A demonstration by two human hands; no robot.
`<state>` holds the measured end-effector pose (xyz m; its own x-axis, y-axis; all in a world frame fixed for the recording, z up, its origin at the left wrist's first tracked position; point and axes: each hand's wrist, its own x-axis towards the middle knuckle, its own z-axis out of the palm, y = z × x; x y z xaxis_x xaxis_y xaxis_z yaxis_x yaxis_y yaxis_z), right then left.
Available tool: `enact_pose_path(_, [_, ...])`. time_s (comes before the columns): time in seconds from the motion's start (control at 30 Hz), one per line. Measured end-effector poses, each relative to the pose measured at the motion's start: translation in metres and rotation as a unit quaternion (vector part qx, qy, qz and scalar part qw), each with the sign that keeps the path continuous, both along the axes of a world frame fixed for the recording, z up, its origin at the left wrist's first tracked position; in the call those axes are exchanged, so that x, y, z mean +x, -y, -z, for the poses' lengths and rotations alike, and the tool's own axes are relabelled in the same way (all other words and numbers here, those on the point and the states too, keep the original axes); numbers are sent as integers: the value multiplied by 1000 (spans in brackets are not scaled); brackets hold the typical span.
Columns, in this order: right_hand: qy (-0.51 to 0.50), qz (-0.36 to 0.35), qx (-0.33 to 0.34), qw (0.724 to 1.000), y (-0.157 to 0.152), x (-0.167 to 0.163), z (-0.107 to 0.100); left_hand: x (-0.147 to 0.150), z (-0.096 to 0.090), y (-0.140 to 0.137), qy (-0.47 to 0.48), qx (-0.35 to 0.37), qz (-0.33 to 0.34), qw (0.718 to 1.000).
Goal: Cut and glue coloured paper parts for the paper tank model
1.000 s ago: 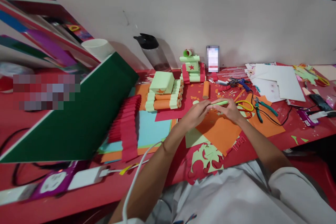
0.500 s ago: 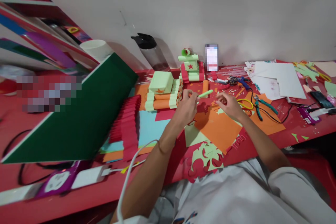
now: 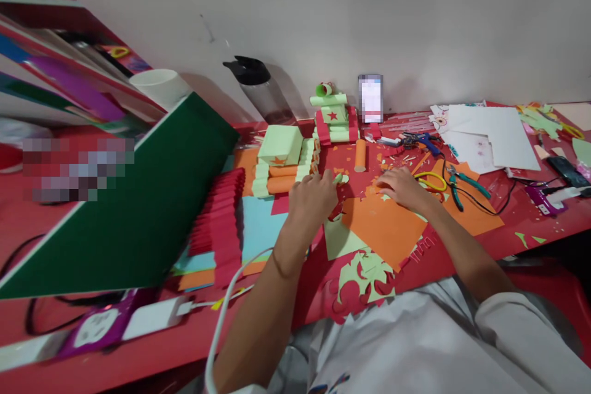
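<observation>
My left hand (image 3: pixel 310 202) is closed, held low over the red table, with a light green paper roll (image 3: pixel 340 178) showing at its fingertips. Most of that roll is hidden behind the fingers. Just beyond the hand sits a model of orange paper rolls (image 3: pixel 282 184) with a green box (image 3: pixel 281 144) on top. My right hand (image 3: pixel 402 189) rests on the table among orange paper scraps, fingers stretched out and holding nothing. Between and beyond the hands an orange paper roll (image 3: pixel 360 156) stands upright. An orange sheet (image 3: pixel 385 228) lies in front of them.
Yellow-handled scissors (image 3: pixel 431 181) and teal-handled pliers (image 3: pixel 473 186) lie right of my right hand. A second paper model (image 3: pixel 333 117) and a phone (image 3: pixel 370 98) stand by the wall. A leaning green board (image 3: pixel 138 209), a bottle (image 3: pixel 265 92) and a white cable (image 3: pixel 226 301) are on the left.
My left hand has moved down and slightly left with the green roll, away from the orange roll. My right hand has lowered, its fingers now flatter on the table.
</observation>
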<state>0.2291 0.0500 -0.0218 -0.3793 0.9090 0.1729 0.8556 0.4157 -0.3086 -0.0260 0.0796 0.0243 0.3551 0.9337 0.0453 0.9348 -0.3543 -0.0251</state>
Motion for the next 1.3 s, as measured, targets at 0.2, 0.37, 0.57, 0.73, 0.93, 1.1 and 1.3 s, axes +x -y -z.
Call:
enact_pose_path(0.2, [47,-24,13,999,-6,-3,-2,11,6,-4,50,1,42,998])
enact_pose_path(0.37, [-15,-44,38,998,-2,-5,-9,15,16,-13,262,-116,86,954])
enact_pose_path(0.57, [-118,-57,79,988,10,-5,-22,14,20,-21,549,-382,49,742])
enact_pose_path(0.73, [-110,-128,81,982,13,-2,-26,12,14,-20,588,-392,41,707])
enact_pose_path(0.93, [-119,-147,91,978,11,0,-22,12,18,-21,570,-381,82,723])
enact_pose_path(1.1, [-286,13,53,957,12,-9,-22,16,23,-22,604,-341,66,718])
enact_pose_path(1.3, [-514,80,-107,847,8,-20,-15,24,26,-19,625,-342,63,699])
